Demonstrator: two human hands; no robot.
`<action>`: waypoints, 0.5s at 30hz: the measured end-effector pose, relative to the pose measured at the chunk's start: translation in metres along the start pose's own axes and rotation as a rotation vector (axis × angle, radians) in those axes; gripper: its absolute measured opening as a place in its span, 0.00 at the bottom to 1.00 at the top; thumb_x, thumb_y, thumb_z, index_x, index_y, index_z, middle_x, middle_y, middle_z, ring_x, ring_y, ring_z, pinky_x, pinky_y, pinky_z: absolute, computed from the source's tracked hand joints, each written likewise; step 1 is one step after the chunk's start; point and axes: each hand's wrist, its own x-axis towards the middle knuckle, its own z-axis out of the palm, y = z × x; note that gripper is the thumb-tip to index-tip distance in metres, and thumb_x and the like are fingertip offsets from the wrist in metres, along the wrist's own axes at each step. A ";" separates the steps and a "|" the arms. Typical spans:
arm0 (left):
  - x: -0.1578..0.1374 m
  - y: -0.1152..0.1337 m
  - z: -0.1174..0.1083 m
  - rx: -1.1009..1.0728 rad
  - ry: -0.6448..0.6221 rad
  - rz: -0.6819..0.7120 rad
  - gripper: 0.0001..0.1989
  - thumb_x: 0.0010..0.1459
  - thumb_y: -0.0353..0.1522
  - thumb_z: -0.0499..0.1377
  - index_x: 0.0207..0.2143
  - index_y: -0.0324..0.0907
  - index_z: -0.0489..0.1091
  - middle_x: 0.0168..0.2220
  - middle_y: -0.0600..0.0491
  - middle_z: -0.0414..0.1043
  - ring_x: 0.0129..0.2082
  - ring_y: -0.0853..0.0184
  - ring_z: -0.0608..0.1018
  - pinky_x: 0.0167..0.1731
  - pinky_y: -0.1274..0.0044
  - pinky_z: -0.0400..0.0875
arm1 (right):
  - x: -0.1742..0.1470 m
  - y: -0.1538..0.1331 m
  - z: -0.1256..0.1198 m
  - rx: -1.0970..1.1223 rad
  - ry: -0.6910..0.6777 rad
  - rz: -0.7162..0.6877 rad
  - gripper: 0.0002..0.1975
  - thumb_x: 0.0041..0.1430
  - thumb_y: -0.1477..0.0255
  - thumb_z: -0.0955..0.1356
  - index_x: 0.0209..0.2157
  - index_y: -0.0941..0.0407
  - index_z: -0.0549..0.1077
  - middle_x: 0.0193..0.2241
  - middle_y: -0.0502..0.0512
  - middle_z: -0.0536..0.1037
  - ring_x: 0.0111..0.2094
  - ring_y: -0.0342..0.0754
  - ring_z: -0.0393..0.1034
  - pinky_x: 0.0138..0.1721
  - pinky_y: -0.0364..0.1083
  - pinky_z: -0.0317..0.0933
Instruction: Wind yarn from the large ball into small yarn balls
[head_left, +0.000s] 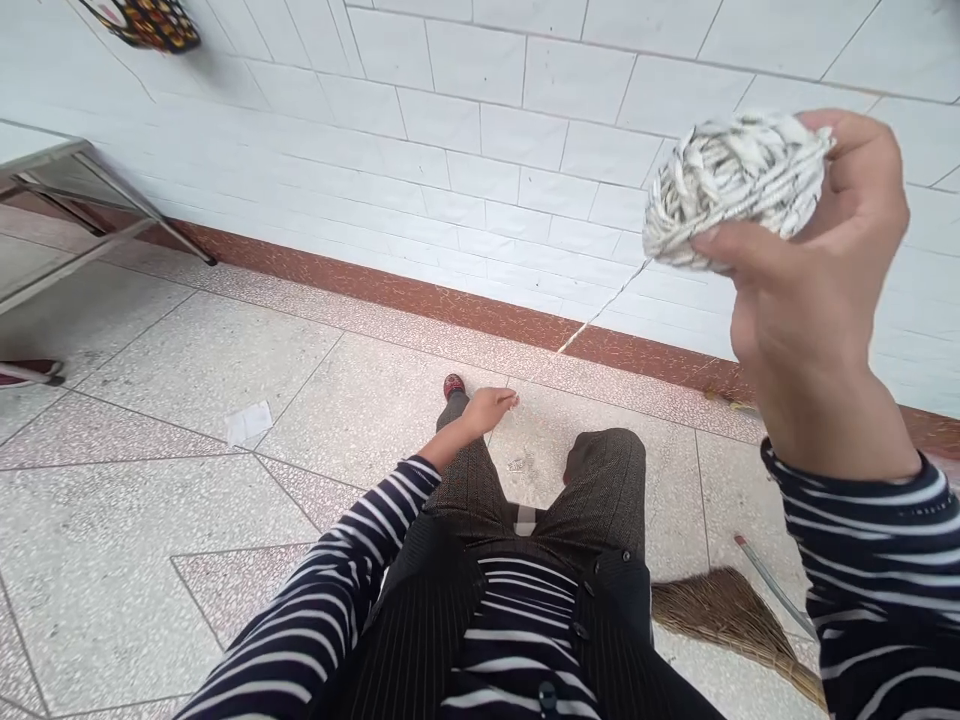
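Note:
High on the right, my right hand point(817, 260) is closed around a ball of white cord with dark flecks point(739, 185), thumb below and fingers behind it. A twisted strand of cord point(604, 307) runs straight from the ball, down and left. It fades against the pale floor, in line with the fingertips of my left hand point(489, 408). That hand is held low over my lap, its fingers pinched together on the cord. The exact point of the pinch is too small to make out.
A white tiled wall point(480, 120) with a red-brown skirting point(375, 290) stands in front. At left is a metal-legged table point(45, 150). A straw broom point(727, 610) lies by my right side, near a thin tube point(772, 580). White paper point(249, 424) lies on the speckled floor point(187, 500).

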 end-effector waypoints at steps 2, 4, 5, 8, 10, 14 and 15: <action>0.020 0.001 -0.007 0.014 0.045 -0.018 0.14 0.62 0.32 0.53 0.24 0.40 0.68 0.24 0.54 0.69 0.28 0.68 0.70 0.34 0.76 0.63 | -0.011 -0.010 0.000 0.055 -0.058 -0.026 0.28 0.35 0.78 0.79 0.41 0.48 0.75 0.40 0.47 0.74 0.47 0.48 0.71 0.51 0.54 0.68; 0.040 0.012 -0.005 -0.046 0.031 0.005 0.12 0.61 0.29 0.51 0.25 0.40 0.68 0.27 0.53 0.72 0.30 0.68 0.71 0.35 0.76 0.64 | -0.013 -0.019 0.003 0.085 -0.087 -0.079 0.27 0.36 0.76 0.80 0.41 0.45 0.78 0.42 0.47 0.74 0.49 0.50 0.71 0.55 0.57 0.67; 0.049 0.021 0.001 -0.090 0.005 0.026 0.12 0.60 0.28 0.50 0.26 0.39 0.69 0.29 0.51 0.73 0.31 0.67 0.72 0.36 0.76 0.65 | -0.010 -0.021 0.004 0.092 -0.091 -0.118 0.27 0.36 0.74 0.81 0.41 0.45 0.79 0.42 0.46 0.74 0.50 0.50 0.70 0.57 0.57 0.67; 0.057 0.047 0.032 -0.188 -0.096 0.074 0.12 0.60 0.26 0.48 0.30 0.38 0.71 0.35 0.48 0.77 0.37 0.67 0.75 0.42 0.76 0.68 | 0.008 -0.023 0.008 0.104 -0.093 -0.222 0.24 0.39 0.77 0.79 0.41 0.46 0.79 0.42 0.45 0.74 0.49 0.47 0.70 0.54 0.54 0.68; 0.044 0.059 0.054 -0.215 -0.156 0.090 0.14 0.61 0.26 0.48 0.31 0.37 0.73 0.38 0.48 0.79 0.40 0.66 0.77 0.45 0.76 0.69 | 0.018 -0.017 0.008 0.087 -0.077 -0.251 0.24 0.41 0.82 0.76 0.41 0.47 0.78 0.40 0.43 0.74 0.46 0.44 0.70 0.48 0.49 0.69; -0.007 0.061 0.072 -0.289 -0.303 0.108 0.13 0.62 0.28 0.51 0.34 0.39 0.75 0.39 0.51 0.81 0.42 0.67 0.80 0.47 0.77 0.70 | 0.025 0.010 -0.003 0.015 -0.001 -0.278 0.26 0.40 0.82 0.77 0.41 0.47 0.76 0.40 0.42 0.74 0.44 0.43 0.70 0.46 0.48 0.68; -0.021 0.057 0.070 -0.314 -0.330 0.099 0.11 0.62 0.31 0.53 0.35 0.40 0.76 0.39 0.51 0.81 0.43 0.66 0.80 0.47 0.78 0.70 | 0.024 0.018 -0.006 -0.009 0.017 -0.284 0.26 0.39 0.80 0.78 0.42 0.47 0.76 0.40 0.43 0.74 0.44 0.44 0.70 0.47 0.50 0.68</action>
